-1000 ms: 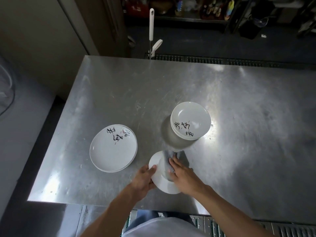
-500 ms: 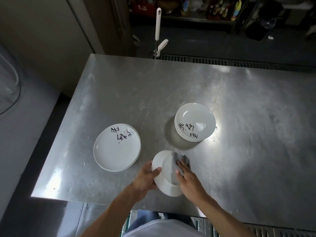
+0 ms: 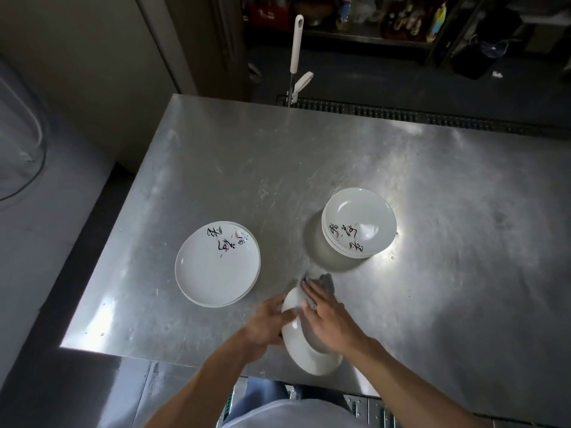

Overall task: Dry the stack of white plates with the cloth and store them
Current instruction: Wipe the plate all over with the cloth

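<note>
On the left of the steel bench (image 3: 216,168) sits the low stack of white plates (image 3: 217,264), face up. The top one has black brush lettering and a small reddish leaf mark near its far rim. It stands apart from my hands, just to their left.

My left hand (image 3: 267,322) comes next, curled round the left rim of the single plate (image 3: 296,344) that I am working on, with the fingers wrapped on its edge. That plate is tilted up off the bench, over the near edge and right in front of me. I cannot tell which face is turned toward me.

Beyond the far edge of the bench, roughly in line with this plate, a white mop handle (image 3: 297,44) stands upright beside a dark floor grate (image 3: 401,114).

The grey cloth (image 3: 324,282) lies bunched against the far upper part of the held plate. My right hand (image 3: 330,319) lies over it, fingers stretched out flat and close together, pressing the cloth onto the plate. The thumb is hidden, so I cannot say whether it hooks behind.

Further right and a little farther away is the taller stack of plates (image 3: 358,222), also face up, with the same black lettering along the near side of the top one. It casts a round shadow on the bench to its left, and bright light glares on the steel just to its right.
</note>
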`<state>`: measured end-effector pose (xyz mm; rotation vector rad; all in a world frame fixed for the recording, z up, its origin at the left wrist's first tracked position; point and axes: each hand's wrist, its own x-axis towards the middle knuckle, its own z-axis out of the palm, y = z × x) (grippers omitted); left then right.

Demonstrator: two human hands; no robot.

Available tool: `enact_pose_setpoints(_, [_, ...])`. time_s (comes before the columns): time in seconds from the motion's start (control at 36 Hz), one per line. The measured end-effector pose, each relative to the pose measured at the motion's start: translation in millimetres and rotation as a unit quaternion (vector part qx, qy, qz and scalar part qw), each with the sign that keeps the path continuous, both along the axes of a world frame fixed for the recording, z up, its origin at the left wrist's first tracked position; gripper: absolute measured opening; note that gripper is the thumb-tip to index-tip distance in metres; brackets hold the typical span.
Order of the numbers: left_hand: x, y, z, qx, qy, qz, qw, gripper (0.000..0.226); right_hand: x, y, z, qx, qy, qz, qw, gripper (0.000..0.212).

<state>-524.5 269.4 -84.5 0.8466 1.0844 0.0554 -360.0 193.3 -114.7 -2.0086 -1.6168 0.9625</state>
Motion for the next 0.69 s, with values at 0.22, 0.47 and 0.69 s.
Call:
enact_pose_setpoints(0.22, [3.6, -6.3, -3.9, 0.008, 0.012, 0.057, 0.998, 0.020, 2.7, 2.8, -2.6, 0.028, 0.047, -0.012, 0.998, 0.045])
enact_pose_setpoints(0.47, [2.1, -12.2, -7.3, -0.056, -0.048, 0.092, 0.993, 0.043, 1.9, 1.9, 9.2, -0.020, 0.079, -0.041, 0.996, 0.047])
enact_pose_setpoints(0.69, [-4.1, -9.7, -5.6, -0.053, -0.043, 0.045, 0.997, 0.042, 5.7, -1.6, 16.3, -0.029, 0.048, 0.023, 0.998, 0.046])
